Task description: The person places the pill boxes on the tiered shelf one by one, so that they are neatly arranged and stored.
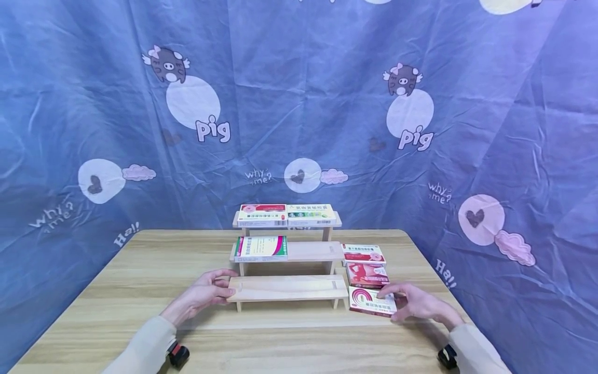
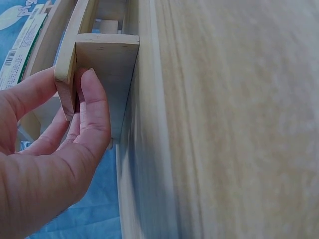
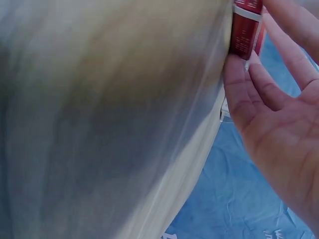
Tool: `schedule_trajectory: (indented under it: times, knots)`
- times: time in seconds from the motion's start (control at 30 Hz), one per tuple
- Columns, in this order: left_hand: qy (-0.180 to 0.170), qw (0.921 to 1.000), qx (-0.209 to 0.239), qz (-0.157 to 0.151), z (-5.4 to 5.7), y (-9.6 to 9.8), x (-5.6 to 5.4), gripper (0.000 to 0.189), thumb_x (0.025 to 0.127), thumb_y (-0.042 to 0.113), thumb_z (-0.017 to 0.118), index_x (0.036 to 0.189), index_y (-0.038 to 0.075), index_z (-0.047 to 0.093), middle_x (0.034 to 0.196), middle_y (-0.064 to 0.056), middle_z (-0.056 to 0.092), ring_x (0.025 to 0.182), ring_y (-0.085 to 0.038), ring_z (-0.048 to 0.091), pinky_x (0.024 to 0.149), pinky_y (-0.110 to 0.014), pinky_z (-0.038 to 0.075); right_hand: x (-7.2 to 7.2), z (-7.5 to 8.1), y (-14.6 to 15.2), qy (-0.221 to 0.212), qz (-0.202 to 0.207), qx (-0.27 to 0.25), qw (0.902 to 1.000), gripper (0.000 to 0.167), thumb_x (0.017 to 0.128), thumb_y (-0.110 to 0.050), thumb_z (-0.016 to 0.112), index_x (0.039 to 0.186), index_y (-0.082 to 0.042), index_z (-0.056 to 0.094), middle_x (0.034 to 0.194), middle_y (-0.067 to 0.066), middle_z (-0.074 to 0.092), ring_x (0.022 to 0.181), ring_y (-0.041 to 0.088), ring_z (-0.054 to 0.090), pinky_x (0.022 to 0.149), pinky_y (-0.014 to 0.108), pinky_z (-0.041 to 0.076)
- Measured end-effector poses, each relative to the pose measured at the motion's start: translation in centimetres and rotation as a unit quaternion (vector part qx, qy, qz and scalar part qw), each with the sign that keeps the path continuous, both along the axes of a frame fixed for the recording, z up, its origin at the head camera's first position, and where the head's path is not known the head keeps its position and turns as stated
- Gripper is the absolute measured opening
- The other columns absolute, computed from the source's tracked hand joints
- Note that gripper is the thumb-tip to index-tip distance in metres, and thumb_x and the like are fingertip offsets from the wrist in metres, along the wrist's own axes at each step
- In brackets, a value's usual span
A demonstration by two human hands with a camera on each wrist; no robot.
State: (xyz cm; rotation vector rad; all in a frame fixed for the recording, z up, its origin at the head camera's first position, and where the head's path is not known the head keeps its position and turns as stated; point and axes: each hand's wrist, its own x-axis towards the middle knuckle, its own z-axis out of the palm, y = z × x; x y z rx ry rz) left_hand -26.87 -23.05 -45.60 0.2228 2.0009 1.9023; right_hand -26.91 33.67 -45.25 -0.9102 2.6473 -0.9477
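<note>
My left hand (image 1: 208, 291) grips the left end of the lowest step of a three-step wooden display rack (image 1: 289, 289); in the left wrist view the thumb and fingers (image 2: 94, 104) wrap the board's end. On the table at the rack's right, my right hand (image 1: 416, 303) holds the right end of a white and red medicine box (image 1: 369, 301), the nearest of three. The right wrist view shows the fingers around the dark red end of the box (image 3: 245, 32). Behind it lie a red medicine box (image 1: 366, 274) and another red and white box (image 1: 363, 254).
On the rack's top step lie a red and white box (image 1: 262, 215) and a white, green and yellow box (image 1: 311, 214). A white box with green and magenta edges (image 1: 260, 247) is on the middle step's left half. A blue patterned curtain (image 1: 299, 104) hangs behind the wooden table (image 1: 140, 280).
</note>
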Motion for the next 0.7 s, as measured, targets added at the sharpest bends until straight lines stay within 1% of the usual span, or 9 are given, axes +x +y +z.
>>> schedule_trajectory:
  times: [0.1, 0.2, 0.3, 0.37, 0.43, 0.53, 0.6, 0.67, 0.7]
  knots:
    - [0.000, 1.0000, -0.001, 0.004, -0.2, 0.0, 0.0, 0.065, 0.086, 0.000, 0.069, 0.141, -0.009, 0.037, 0.098, -0.008, 0.059, 0.086, -0.017, 0.064, 0.073, -0.028, 0.059, 0.1, -0.1, -0.1, 0.002, 0.003, 0.002, 1.0000, 0.054, 0.068, -0.020, 0.083, 0.119, -0.011, 0.067, 0.129, 0.024, 0.058, 0.118, 0.024, 0.054, 0.097, 0.030, 0.045]
    - [0.000, 1.0000, 0.005, 0.004, -0.2, 0.1, -0.1, 0.064, 0.086, -0.001, 0.068, 0.141, -0.009, 0.036, 0.099, -0.008, 0.059, 0.086, -0.018, 0.064, 0.072, -0.027, 0.059, 0.0, -0.2, -0.3, 0.002, 0.002, 0.001, 1.0000, 0.055, 0.067, -0.019, 0.082, 0.119, -0.011, 0.066, 0.129, 0.023, 0.059, 0.116, 0.026, 0.054, 0.096, 0.027, 0.044]
    - [-0.003, 0.9999, 0.011, 0.004, -0.2, 0.1, -0.1, 0.065, 0.086, -0.001, 0.068, 0.142, -0.009, 0.035, 0.100, -0.009, 0.060, 0.087, -0.018, 0.064, 0.072, -0.027, 0.059, 0.0, -0.1, -0.3, 0.003, -0.002, 0.007, 1.0000, 0.055, 0.066, -0.018, 0.082, 0.119, -0.012, 0.066, 0.129, 0.022, 0.059, 0.117, 0.028, 0.054, 0.097, 0.029, 0.044]
    - [-0.004, 0.9999, 0.011, 0.003, -0.3, 0.0, -0.1, 0.065, 0.086, -0.002, 0.067, 0.142, -0.009, 0.035, 0.101, -0.009, 0.060, 0.087, -0.018, 0.064, 0.072, -0.026, 0.059, -0.1, -0.1, -0.2, -0.004, -0.008, 0.007, 0.9999, 0.057, 0.066, -0.017, 0.082, 0.120, -0.011, 0.066, 0.129, 0.022, 0.060, 0.117, 0.028, 0.054, 0.098, 0.030, 0.045]
    - [-0.004, 0.9999, 0.011, 0.003, -0.3, 0.0, -0.1, 0.065, 0.086, -0.002, 0.067, 0.142, -0.009, 0.035, 0.101, -0.009, 0.061, 0.087, -0.018, 0.064, 0.072, -0.026, 0.059, -0.1, 0.0, 0.0, -0.007, -0.010, 0.003, 0.9999, 0.058, 0.066, -0.017, 0.083, 0.122, -0.011, 0.066, 0.130, 0.022, 0.060, 0.118, 0.026, 0.055, 0.098, 0.030, 0.046]
    - [-0.004, 0.9999, 0.010, 0.004, -0.3, 0.1, -0.1, 0.066, 0.086, -0.002, 0.067, 0.142, -0.009, 0.034, 0.102, -0.009, 0.061, 0.087, -0.018, 0.064, 0.073, -0.026, 0.058, -0.3, 0.0, 0.4, -0.014, -0.013, -0.010, 0.9998, 0.058, 0.067, -0.017, 0.083, 0.122, -0.011, 0.067, 0.130, 0.021, 0.061, 0.118, 0.016, 0.054, 0.099, 0.022, 0.044]
    - [-0.005, 0.9999, 0.011, 0.006, -0.3, 0.1, -0.1, 0.067, 0.086, -0.002, 0.067, 0.143, -0.010, 0.032, 0.102, -0.010, 0.061, 0.088, -0.018, 0.064, 0.074, -0.026, 0.058, -0.5, -0.1, 0.7, -0.018, -0.006, -0.024, 0.9995, 0.055, 0.069, -0.015, 0.082, 0.122, -0.010, 0.067, 0.130, 0.023, 0.060, 0.118, 0.010, 0.054, 0.098, 0.017, 0.041]
    - [-0.007, 0.9999, 0.010, 0.007, -0.3, 0.2, -0.1, 0.067, 0.086, -0.002, 0.067, 0.143, -0.010, 0.032, 0.103, -0.010, 0.060, 0.089, -0.019, 0.064, 0.075, -0.027, 0.058, -0.6, -0.2, 0.9, -0.033, 0.002, -0.044, 0.9985, 0.054, 0.071, -0.014, 0.081, 0.122, -0.007, 0.067, 0.130, 0.025, 0.059, 0.117, 0.006, 0.055, 0.098, 0.014, 0.040]
    - [-0.007, 0.9999, 0.009, 0.007, -0.3, 0.2, 0.0, 0.068, 0.086, -0.002, 0.067, 0.143, -0.010, 0.032, 0.104, -0.011, 0.060, 0.090, -0.019, 0.064, 0.076, -0.027, 0.058, -0.7, -0.2, 1.0, -0.047, 0.006, -0.058, 0.9972, 0.053, 0.073, -0.012, 0.081, 0.123, -0.005, 0.066, 0.131, 0.027, 0.059, 0.116, 0.005, 0.056, 0.097, 0.014, 0.042]
